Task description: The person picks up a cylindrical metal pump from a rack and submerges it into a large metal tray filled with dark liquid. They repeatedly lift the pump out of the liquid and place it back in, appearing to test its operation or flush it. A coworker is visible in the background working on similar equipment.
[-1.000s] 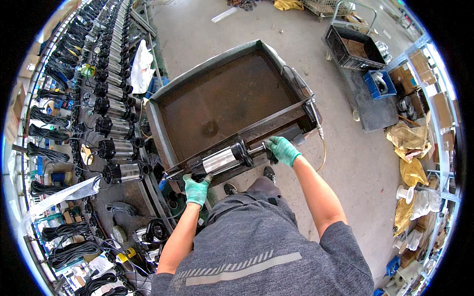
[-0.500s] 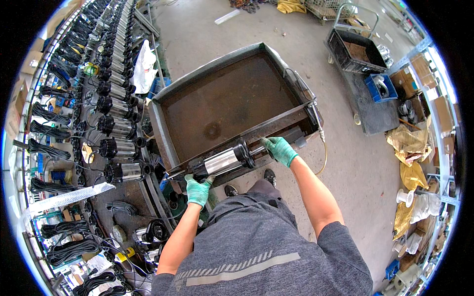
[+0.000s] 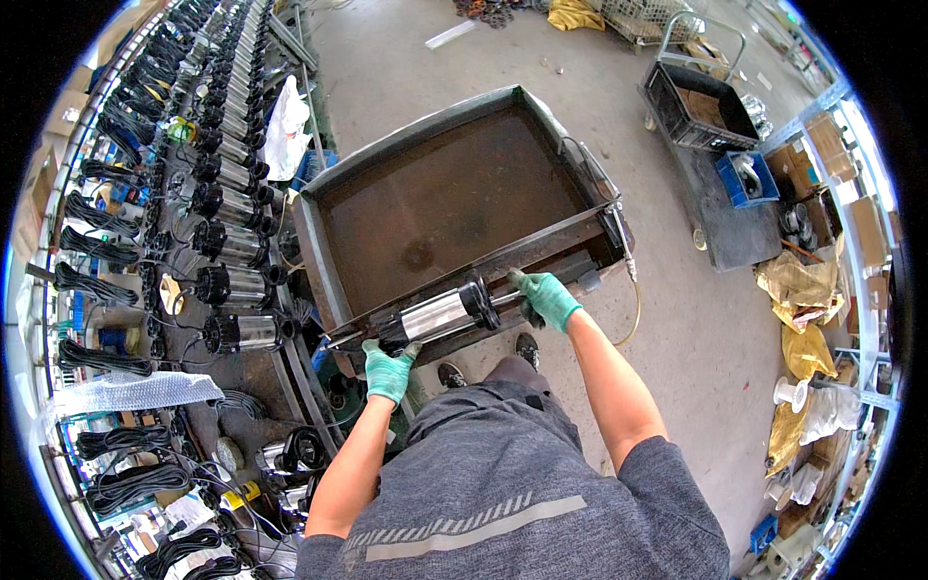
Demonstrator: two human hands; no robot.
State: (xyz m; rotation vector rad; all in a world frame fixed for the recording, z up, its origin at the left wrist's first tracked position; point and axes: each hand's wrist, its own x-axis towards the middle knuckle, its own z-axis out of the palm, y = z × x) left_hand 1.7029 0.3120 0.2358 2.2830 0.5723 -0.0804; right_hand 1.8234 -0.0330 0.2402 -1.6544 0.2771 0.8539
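A cylindrical pump [image 3: 440, 315] with a shiny steel body and black end caps lies on its side along the near rim of a large rusty metal tray [image 3: 338, 290], held there by a person wearing 2 green gloves. The left hand [image 3: 390, 370] is closed around the pump's left end, just below the tray's near left corner, while the right hand [image 3: 546, 298] grips the black fitting at its right end, fingers curled over the top. The tray, shallow and dark brown inside, sits tilted across the middle of the view, its far corner pointing toward open concrete floor [image 3: 677, 319]. A thin cable [image 3: 633, 290] hangs from the tray's right corner and loops down beside the right forearm. The person's grey shirt [image 3: 512, 493] with a pale stripe fills the lower edge, and 1 dark shoe [image 3: 528, 350] shows just below the pump. To the left, a long row of similar steel-and-black pumps [image 3: 227, 208] runs up the frame, with coiled black cables [image 3: 97, 246] beside them and a sheet of bubble wrap [image 3: 126, 391] nearer the bottom. At upper right stands a wheeled cart with a black crate [image 3: 701, 111], a blue bin [image 3: 744, 179] next to it, and crumpled yellow-brown wrapping [image 3: 802, 290] along the right edge
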